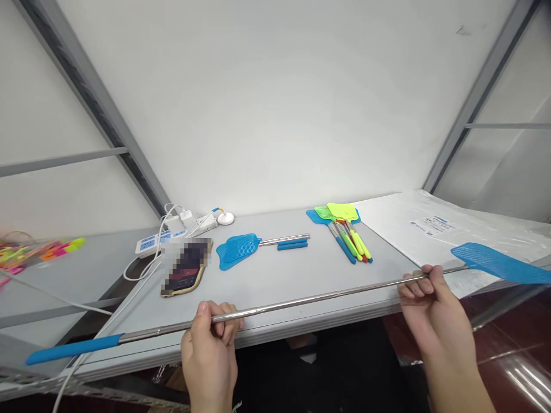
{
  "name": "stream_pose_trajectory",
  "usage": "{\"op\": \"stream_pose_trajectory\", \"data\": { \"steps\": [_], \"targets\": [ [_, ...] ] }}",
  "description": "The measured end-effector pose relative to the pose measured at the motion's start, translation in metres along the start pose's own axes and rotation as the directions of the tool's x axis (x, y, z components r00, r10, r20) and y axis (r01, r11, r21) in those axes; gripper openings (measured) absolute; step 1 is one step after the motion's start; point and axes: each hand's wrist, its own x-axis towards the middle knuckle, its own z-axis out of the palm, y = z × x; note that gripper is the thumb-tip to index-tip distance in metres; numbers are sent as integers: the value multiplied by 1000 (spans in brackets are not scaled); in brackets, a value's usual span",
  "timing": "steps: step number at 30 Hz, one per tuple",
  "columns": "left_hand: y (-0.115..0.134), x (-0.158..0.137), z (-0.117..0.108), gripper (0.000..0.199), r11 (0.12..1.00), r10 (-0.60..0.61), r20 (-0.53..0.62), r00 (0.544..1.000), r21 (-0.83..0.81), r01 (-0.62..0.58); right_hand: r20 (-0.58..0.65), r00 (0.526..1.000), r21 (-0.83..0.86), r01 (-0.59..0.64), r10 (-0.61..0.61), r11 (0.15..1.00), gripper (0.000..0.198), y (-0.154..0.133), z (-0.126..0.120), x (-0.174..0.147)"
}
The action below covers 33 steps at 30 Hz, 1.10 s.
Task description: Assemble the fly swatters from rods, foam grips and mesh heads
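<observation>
A telescopic fly swatter is stretched out long across the front of the shelf, its blue grip at the left and its blue mesh head at the right. My left hand is closed around the metal rod not far from the grip. Near the head, my right hand pinches the same rod between thumb and fingers. Behind it on the shelf lie blue swatter heads with short metal rods and loose blue grips. A pile of collapsed green, yellow and blue swatters rests farther right.
A phone lies at the left, by a power strip with chargers and white cables. A white plastic package covers the right side of the grey shelf. Metal posts stand on both sides; colourful items lie far left.
</observation>
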Motion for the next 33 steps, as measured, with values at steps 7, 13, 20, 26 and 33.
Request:
{"op": "stream_pose_trajectory", "data": {
  "steps": [7,13,20,26,33],
  "targets": [
    [-38,-41,29,48,982,-171,246,954,125,144,124,981,-87,-139,149,986,22,50,34,-61],
    [-41,-50,32,51,977,-196,316,928,145,157,213,942,-182,-224,261,957,27,61,39,-83],
    [-11,1,-3,44,987,-111,9,994,-112,111,112,988,-157,-88,106,984,26,41,24,-48],
    [-9,-6,15,45,977,-94,-78,992,-200,77,151,985,-68,-78,88,995,26,43,36,-53],
    [-37,-40,40,47,948,-281,96,955,-128,292,320,907,-187,-222,273,957,26,80,50,-99]
  ]
}}
